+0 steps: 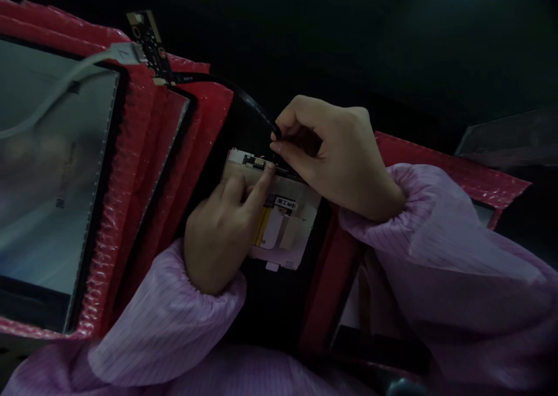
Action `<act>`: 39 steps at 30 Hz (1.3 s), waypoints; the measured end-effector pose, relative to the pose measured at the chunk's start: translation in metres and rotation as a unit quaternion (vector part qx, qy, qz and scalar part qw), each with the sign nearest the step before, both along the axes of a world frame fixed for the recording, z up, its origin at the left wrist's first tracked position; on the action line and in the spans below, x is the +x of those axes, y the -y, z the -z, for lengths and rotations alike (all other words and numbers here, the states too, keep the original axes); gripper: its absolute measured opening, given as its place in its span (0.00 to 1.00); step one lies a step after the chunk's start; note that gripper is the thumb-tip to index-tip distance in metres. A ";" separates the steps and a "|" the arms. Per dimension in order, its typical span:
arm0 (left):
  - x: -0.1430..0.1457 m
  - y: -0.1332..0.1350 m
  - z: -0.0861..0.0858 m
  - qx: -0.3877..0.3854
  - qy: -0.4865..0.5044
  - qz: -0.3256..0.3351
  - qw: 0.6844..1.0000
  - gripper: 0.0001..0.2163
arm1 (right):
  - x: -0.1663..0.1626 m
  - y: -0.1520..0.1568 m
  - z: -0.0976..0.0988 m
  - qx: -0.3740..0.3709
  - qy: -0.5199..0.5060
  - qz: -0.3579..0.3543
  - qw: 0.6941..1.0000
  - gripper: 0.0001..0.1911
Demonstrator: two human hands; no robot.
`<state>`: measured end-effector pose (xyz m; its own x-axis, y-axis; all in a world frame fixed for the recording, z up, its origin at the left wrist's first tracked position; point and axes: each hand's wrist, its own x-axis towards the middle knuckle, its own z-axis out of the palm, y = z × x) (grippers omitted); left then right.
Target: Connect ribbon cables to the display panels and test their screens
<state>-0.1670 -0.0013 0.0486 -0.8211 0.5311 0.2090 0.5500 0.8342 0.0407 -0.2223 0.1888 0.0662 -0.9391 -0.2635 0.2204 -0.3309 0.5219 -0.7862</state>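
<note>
A small display panel (300, 210) with a pale metallic back lies on the dark surface between my hands. Along its top edge runs a small circuit strip with a connector (258, 163). My left hand (222, 227) lies over the panel's left side, its index finger stretched out to touch the top edge beside the connector; its thumb is hidden. Thumb and index finger of my right hand (335, 152) pinch a black flat cable (238, 92) just above that edge. The cable's other end joins a small circuit board (150, 47) at upper left. Whether its near end is plugged in is hidden.
A white USB cable (82, 67) leads left from the board. Large screens (47, 169) in red bubble wrap (104, 256) overlap at the left. More red wrap (449, 163) with a screen lies at the right, partly beneath my right sleeve.
</note>
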 end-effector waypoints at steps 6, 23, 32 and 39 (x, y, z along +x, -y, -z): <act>0.001 -0.001 0.005 0.018 0.001 -0.021 1.000 0.20 | 0.000 0.000 -0.001 0.003 0.014 0.007 1.000 0.14; -0.001 0.000 -0.002 0.045 0.082 -0.041 0.995 0.21 | -0.001 -0.003 -0.002 0.020 0.007 0.001 1.000 0.13; 0.000 -0.001 -0.006 0.033 0.089 -0.035 0.995 0.22 | 0.001 -0.002 -0.005 0.028 0.017 -0.009 0.999 0.13; 0.000 -0.003 -0.001 0.039 0.072 -0.046 0.996 0.19 | 0.001 -0.001 -0.004 0.005 -0.037 0.031 0.999 0.09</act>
